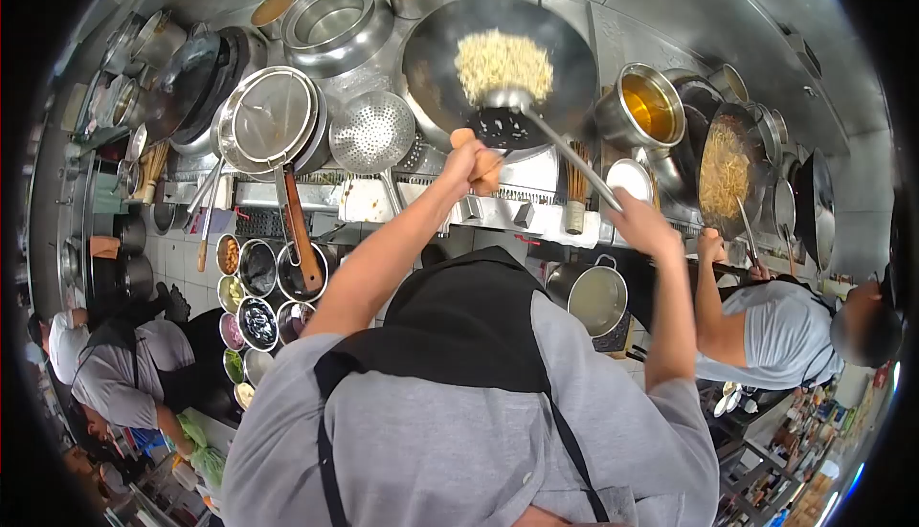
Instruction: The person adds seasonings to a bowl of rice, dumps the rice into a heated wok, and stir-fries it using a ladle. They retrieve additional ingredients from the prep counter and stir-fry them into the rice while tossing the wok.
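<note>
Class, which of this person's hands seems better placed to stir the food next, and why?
Probably the right hand: it grips the ladle, whose bowl is at the near edge of the food in the wok. The left hand grips what looks like an orange cloth by the wok's near side.

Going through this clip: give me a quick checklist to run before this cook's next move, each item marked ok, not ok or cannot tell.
1. Left hand secure at the near side of the wok: ok, closed on a tan cloth-like pad.
2. Right hand on the ladle: ok, gripping the handle's end.
3. Ladle bowl over the wok: ok, at the near edge of the pale food.
4. Food settled: cannot tell; within the wok's outline, but resting or mid-toss is unclear.
5. Flame level: cannot tell; no flame shows.
6. Clear of the co-worker's wok: ok, the amber-liquid pot stands between.
</note>
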Demonstrator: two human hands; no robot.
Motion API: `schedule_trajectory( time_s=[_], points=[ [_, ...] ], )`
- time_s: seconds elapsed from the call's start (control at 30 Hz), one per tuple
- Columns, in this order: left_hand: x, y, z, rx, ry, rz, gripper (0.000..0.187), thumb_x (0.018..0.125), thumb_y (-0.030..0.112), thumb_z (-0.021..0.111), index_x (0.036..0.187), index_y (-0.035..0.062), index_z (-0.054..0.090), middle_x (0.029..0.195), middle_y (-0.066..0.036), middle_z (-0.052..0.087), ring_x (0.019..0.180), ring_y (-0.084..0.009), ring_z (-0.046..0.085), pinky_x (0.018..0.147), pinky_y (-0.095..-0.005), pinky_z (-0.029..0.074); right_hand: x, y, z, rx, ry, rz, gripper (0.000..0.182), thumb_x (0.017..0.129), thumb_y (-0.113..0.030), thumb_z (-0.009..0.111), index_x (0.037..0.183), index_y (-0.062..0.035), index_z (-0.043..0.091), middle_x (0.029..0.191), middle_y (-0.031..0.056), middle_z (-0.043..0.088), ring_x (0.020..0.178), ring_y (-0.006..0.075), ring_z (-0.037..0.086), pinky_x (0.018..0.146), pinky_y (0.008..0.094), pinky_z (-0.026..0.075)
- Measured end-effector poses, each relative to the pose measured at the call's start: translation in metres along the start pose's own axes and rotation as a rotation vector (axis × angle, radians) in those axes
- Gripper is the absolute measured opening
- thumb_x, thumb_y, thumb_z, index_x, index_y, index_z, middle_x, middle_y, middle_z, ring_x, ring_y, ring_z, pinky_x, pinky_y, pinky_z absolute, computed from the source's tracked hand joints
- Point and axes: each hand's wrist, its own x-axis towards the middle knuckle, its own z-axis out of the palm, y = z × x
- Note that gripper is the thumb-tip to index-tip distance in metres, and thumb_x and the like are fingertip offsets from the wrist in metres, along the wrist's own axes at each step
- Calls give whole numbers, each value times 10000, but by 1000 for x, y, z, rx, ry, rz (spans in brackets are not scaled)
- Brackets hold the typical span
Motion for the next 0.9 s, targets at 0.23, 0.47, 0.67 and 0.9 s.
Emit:
schedule_trajectory(
  time_s=[0.23, 0.47, 0.67, 0.9],
  points=[
    [-4, -72, -59, -298, 52, -287, 119, 868, 179, 498, 951, 131, 568, 897, -81, 637, 818, -262, 654, 718, -484, 551, -27, -33, -9, 1072, 144, 175, 370, 957, -114, 591, 1297, 18, 528, 590, -32, 462, 423, 44, 391, 360, 221, 304],
    [19, 17, 13, -319, -16, 7, 126, 913, 173, 501, 961, 58, 521, 874, -135, 627, 740, -272, 660, 600, -458, 573, 33, -48, 34, 1074, 186, 229, 301, 949, -117, 602, 1226, -4, 571, 595, -14, 496, 451, 65, 444, 389, 250, 344],
    [7, 39, -1, -73, -82, -38, 394, 927, 451, 594, 971, 63, 541, 837, -88, 619, 664, -214, 642, 555, -378, 559, 120, -60, 137, 329, 377, 331, 436, 892, -285, 624, 1245, -32, 586, 860, 253, 686, 868, 446, 665, 813, 521, 502],
    [-83, 17, -50, -188, -397, 75, 598, 966, 662, 397, 1197, 131, 548, 1116, -80, 648, 991, -222, 670, 902, -429, 540, 105, -96, 118, 33, 434, -28, 525, 896, -282, 670, 1351, -65, 526, 1285, 207, 514, 1172, 374, 518, 919, 471, 477]
  ],
)
